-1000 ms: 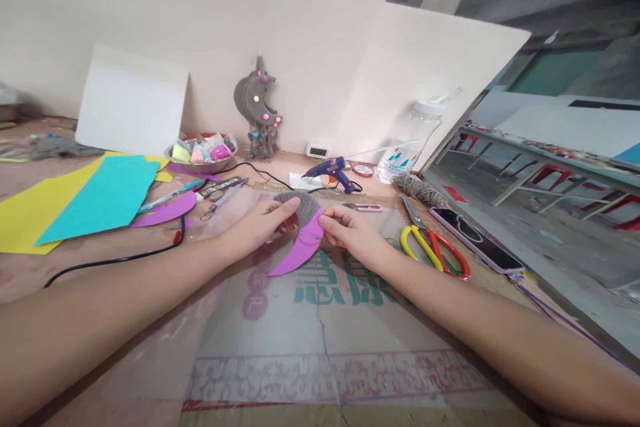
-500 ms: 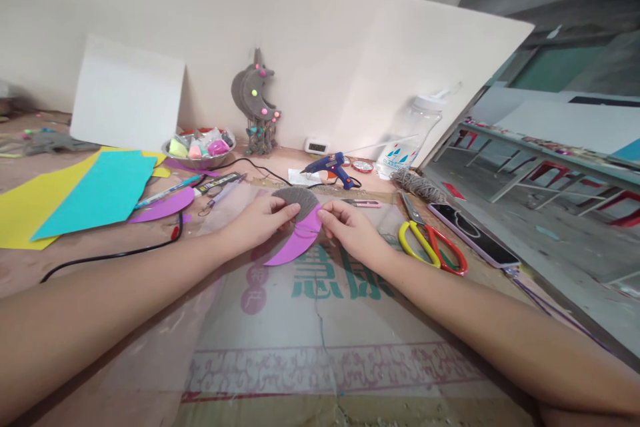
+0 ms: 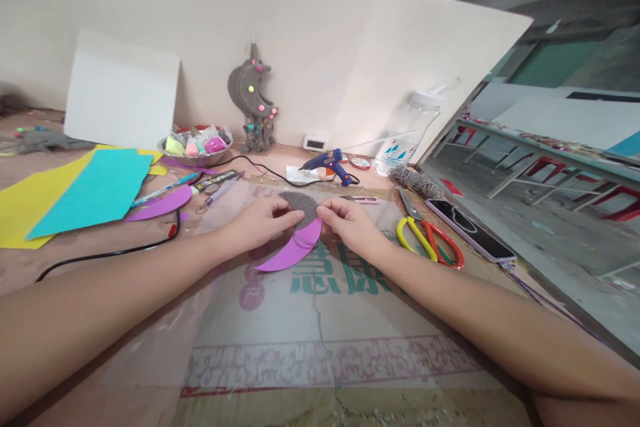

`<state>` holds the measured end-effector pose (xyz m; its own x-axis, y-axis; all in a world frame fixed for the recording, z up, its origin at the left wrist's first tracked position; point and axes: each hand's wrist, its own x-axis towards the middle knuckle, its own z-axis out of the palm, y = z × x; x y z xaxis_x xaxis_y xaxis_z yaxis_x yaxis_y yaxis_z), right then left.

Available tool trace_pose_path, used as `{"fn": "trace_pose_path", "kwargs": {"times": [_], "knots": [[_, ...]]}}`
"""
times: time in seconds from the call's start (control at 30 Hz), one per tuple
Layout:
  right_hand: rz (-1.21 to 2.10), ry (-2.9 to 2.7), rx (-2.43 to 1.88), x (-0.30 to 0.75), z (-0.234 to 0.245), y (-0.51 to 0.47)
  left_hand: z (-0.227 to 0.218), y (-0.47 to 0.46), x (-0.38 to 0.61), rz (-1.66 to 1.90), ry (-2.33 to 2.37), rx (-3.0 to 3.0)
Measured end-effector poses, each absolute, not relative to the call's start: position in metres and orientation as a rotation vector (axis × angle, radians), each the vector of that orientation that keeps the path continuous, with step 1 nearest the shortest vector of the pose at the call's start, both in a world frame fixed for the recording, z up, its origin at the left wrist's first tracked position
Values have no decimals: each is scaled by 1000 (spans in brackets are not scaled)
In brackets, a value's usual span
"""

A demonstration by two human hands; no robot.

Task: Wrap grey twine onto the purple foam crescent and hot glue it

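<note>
Purple crescent [image 3: 295, 250] has been tilted flatter since a second ago, with its lower tip swung left. It is held over the printed cardboard [image 3: 320, 320] and pinched at its grey yarn-wrapped end by left hand [image 3: 260, 221] and right hand [image 3: 350, 227], fingers closed on either side. Scissors [image 3: 430, 243] are laid just right of the right hand. Glue gun [image 3: 327, 163] is seen further back, and moon ornament [image 3: 250, 97] is propped at the wall.

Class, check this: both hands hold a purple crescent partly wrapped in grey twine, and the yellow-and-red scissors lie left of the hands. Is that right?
No. The head view shows the yellow-and-red scissors lying right of the hands, not left. The left hand and right hand hold the purple crescent partly wrapped in grey twine.
</note>
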<state>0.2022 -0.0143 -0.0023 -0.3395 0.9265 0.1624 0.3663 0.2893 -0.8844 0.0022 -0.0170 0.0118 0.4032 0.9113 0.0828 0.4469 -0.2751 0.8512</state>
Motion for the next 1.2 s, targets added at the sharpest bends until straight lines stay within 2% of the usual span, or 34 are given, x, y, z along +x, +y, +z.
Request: {"fn": "trace_pose_path", "kwargs": {"times": [0.33,0.73,0.93,1.2], "knots": [[916,-1939,-1157,202,2,-15,8,-11,1,774,1093,1921],[954,-1967,-1151,202,7,-15,3,-7,0,763,1131,1963],[661,-1898,-1271,233,28,12,1,-3,-1,774,1187,1904],[377,-1825,-1564,294,20,62,-7,1,-2,777,1157,1863]]}}
